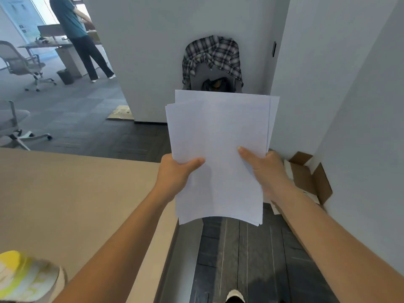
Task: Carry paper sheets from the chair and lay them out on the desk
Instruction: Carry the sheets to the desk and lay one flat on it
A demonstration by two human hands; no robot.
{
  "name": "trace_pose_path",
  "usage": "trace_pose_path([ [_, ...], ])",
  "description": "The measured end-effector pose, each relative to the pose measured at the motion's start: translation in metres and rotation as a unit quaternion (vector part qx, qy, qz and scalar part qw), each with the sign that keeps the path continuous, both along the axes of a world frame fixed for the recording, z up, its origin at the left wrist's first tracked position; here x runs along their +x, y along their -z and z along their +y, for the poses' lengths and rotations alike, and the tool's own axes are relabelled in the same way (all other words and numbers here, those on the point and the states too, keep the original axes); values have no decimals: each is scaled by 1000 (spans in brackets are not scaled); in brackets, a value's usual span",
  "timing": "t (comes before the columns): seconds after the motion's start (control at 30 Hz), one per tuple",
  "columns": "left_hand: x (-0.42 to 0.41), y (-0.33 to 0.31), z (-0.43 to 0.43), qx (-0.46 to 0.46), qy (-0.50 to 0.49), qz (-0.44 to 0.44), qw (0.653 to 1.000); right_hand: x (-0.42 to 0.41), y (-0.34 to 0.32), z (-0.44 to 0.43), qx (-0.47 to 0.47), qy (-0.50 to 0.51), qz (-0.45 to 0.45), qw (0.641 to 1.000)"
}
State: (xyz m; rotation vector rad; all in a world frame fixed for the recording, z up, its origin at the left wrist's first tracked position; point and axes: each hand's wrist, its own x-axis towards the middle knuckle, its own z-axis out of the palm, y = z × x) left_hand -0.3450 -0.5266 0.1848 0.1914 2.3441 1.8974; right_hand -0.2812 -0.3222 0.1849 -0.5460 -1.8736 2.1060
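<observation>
While the loose stack of white paper sheets (218, 149) is gripped in mid-air beside the beige desk (76, 193), fingers of left hand (175, 176) and right hand (266, 173) closed on its sides, it should be carried level over the desk.

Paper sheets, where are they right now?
Head view, centre: the paper sheets sit gripped in the left hand and right hand, just right of the desk.

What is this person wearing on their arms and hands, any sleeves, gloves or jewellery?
The left arm and right arm are bare as far as the picture shows, with no sleeves in view. The left hand and right hand wear no gloves, and no watch, bracelet or ring shows on them.
</observation>
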Motion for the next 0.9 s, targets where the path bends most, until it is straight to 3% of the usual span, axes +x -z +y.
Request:
trace_pose_path([
  [0.43,-253,-14,105,10,24,9,1000,-248,-16,120,70,-8,-13,997],
  [0.6,-362,-16,129,57,11,0,998,-366,-33,146,91,-29,-15,995],
  [0.9,-533,-25,159,61,-43,-10,997,-554,-42,177,92,-88,11,992],
])
